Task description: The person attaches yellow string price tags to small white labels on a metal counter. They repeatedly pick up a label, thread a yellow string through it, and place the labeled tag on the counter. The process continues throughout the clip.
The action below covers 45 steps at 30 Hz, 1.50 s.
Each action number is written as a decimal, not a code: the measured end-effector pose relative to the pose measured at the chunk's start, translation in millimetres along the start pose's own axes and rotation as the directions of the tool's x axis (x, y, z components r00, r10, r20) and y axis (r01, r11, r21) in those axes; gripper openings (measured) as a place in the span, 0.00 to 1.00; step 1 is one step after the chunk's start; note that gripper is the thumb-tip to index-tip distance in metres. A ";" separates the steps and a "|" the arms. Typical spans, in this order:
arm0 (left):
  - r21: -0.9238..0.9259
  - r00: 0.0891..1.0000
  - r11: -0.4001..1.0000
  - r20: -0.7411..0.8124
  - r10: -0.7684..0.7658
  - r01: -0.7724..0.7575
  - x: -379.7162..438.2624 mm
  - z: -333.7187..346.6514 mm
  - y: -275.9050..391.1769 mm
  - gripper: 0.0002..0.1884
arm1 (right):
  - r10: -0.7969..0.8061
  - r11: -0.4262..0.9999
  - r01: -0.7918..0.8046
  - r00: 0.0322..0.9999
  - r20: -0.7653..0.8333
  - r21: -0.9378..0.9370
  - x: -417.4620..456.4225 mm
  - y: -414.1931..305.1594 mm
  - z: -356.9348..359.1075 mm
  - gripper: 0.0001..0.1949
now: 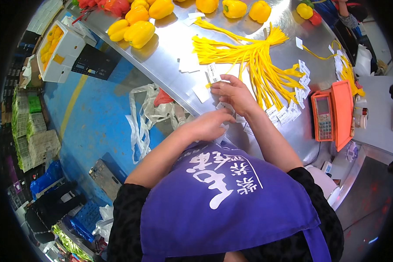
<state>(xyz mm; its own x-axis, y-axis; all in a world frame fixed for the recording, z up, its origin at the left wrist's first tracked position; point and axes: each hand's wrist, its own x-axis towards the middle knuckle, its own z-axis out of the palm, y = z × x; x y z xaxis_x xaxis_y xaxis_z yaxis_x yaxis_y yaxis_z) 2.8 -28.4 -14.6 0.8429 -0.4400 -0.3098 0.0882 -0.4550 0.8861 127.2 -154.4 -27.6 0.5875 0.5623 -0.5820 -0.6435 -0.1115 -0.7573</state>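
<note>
My right hand [234, 93] is over the metal table, its thumb and fingertips at the lower edge of a white printed label [213, 72] with a short yellow piece beside it. Nearer my body, my left hand [213, 124] has its fingers bent above white labels at the table edge; its fingertips partly hide what lies beneath, so its grip is unclear. Blank white paper pieces [189, 64] lie left of the hands. A fanned bundle of yellow strips [249, 54] spreads behind and right of them, with white printed labels [283, 114] on many ends.
Yellow bell peppers [140, 34] line the table's far side. An orange-cased device with keypad [326, 114] stands at right, near another bundle of labelled yellow strips [347, 70]. A white foam box [57, 70] of peppers is at left. Pale plastic straps [144, 121] hang beside the table.
</note>
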 end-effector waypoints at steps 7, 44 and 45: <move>-0.078 1.000 0.997 0.004 -0.026 0.026 -2.6 1.8 -7.9 0.21 | 0.101 0.990 -0.108 0.992 0.078 0.090 -4.3 11.5 2.8 0.16; -0.020 0.890 0.992 -0.439 -0.123 0.127 -39.2 -48.5 -39.9 0.09 | -0.084 0.832 0.052 0.996 -0.033 -0.552 5.3 10.4 24.6 0.16; -0.023 0.888 0.989 -0.437 -0.142 0.147 -40.8 -49.0 -37.4 0.09 | -0.313 0.668 0.153 0.946 -0.088 -0.728 3.7 10.7 26.8 0.15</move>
<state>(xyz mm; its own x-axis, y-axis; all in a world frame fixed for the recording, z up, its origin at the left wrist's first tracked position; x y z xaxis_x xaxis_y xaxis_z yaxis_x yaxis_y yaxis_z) -8.9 44.5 -18.2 0.9680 0.0125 -0.2505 0.2234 -0.4967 0.8387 109.3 -131.6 -29.9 0.8000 0.4947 -0.3394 0.0178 -0.5850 -0.8108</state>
